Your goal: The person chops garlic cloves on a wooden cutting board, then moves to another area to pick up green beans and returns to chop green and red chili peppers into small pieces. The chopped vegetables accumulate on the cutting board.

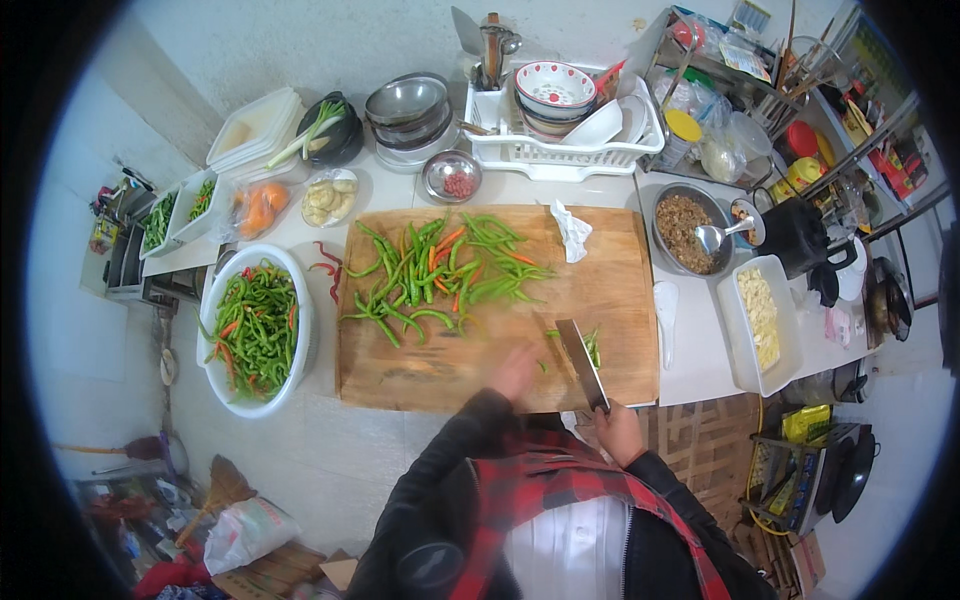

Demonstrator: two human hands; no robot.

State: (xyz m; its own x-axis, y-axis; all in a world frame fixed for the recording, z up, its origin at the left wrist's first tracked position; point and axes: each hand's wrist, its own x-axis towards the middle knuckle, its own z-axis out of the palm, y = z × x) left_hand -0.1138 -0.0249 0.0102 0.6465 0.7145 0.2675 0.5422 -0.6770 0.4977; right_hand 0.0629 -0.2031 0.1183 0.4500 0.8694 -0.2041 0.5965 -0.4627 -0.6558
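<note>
My right hand [621, 433] grips the handle of a kitchen cleaver [581, 361], its blade upright over the right part of a wooden cutting board [450, 367]. Cut green chili pieces [592, 346] lie at the blade's right side. Blurred by motion, my left hand [517, 371] hovers near the board's front edge, left of the cleaver; its fingers are too smeared to read. Farther back spreads a loose pile of long green chili peppers [416, 262] with some orange ones among them. A crumpled white tissue [571, 231] rests on the board's back right.
Left of the board stands a white basket [304, 337] heaped with chilies. A metal bowl [661, 225] of brown minced food, a white rice paddle [665, 322] and a plastic tub [784, 360] of pale pieces sit on the right. Behind are a small steel bowl [431, 180] and a dish rack [562, 171].
</note>
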